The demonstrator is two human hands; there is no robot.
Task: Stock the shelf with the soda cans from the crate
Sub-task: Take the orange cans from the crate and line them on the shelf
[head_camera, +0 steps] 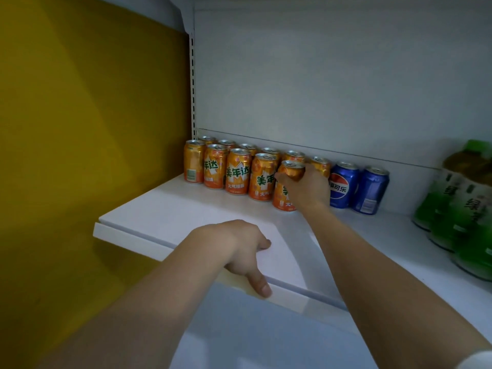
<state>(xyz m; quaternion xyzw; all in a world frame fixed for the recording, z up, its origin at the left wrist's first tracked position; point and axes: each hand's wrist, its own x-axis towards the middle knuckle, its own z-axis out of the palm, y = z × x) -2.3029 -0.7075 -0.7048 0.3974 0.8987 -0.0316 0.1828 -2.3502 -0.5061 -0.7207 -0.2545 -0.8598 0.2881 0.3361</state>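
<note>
Several orange soda cans stand in two rows at the back left of the white shelf. My right hand grips one more orange can that stands upright on the shelf at the right end of the front row. Two blue cola cans stand just right of that hand. My left hand holds the shelf's front edge, thumb over the lip and fingers on top. The crate is out of view.
Green tea bottles stand in a row at the right side of the shelf. A yellow wall lies to the left, a slotted upright at the shelf's back left corner. Bare shelf surface spreads in front of the cans.
</note>
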